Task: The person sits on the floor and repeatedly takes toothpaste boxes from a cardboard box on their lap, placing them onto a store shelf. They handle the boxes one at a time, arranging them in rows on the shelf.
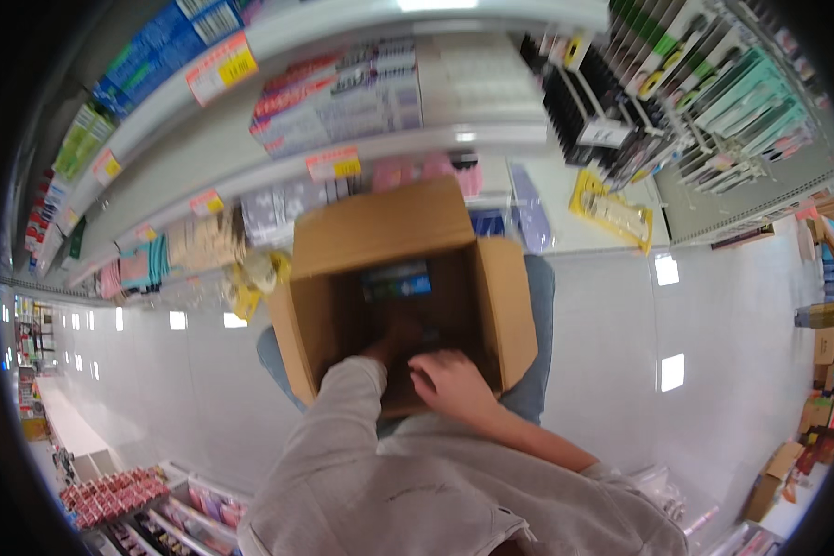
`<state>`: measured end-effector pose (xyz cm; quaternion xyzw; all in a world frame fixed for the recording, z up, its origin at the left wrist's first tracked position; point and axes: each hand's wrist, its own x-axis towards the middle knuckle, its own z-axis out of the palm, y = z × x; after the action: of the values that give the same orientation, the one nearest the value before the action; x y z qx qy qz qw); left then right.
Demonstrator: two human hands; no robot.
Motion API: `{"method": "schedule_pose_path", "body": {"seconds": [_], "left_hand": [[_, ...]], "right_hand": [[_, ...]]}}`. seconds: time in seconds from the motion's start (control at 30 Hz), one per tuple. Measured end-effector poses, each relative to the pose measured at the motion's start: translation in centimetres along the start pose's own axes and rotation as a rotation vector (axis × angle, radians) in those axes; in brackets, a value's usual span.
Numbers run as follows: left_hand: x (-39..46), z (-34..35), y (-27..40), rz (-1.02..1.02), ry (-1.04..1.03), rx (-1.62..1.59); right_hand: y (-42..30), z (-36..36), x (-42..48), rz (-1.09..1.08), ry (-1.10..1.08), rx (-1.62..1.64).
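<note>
An upright cardboard box (382, 226) with its flaps folded out stands in front of me, between my knees. Into its dark inside reaches my left hand (399, 333); shadow hides the fingers, and I cannot tell if they hold anything. Over the near right part of the opening, my right hand (452, 386) hangs with bent fingers; whether it touches anything is not plain. Small blue and green packages (397, 281) lie deep in the box, against its far side.
Store shelves (459, 139) rise beyond the box, with purple and red cartons (337, 97). Yellow packets (611, 208) rest on the lowest shelf; black hanging packs (584, 111) are at the upper right. More shelving with pink goods (115, 493) stands behind me. Cardboard boxes (775, 479) are far right.
</note>
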<state>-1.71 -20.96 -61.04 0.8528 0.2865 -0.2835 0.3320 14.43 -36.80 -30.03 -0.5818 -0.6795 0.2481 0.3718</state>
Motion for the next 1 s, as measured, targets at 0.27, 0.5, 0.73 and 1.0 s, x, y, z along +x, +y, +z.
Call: {"method": "schedule_pose_path", "body": {"seconds": [0.27,0.5,0.73,1.0], "left_hand": [[-1.1,0.1,0.2,-0.022,-0.06,-0.019],[-4.1,0.9,-0.7,-0.029,-0.14,-0.085],[-4.2,-1.8,-0.1,0.026,-0.253,-0.143],[-8.4,-19.6,12.4,0.52,-0.462,-0.113]], "right_hand": [[0.4,-0.2,-0.7,0.0,-0.056,-0.011],[-0.2,-0.7,0.2,0.075,-0.077,-0.035],[-0.1,-0.7,0.0,0.09,-0.089,0.004],[0.1,-4.8,1.5,-0.005,0.161,-0.001]]}}
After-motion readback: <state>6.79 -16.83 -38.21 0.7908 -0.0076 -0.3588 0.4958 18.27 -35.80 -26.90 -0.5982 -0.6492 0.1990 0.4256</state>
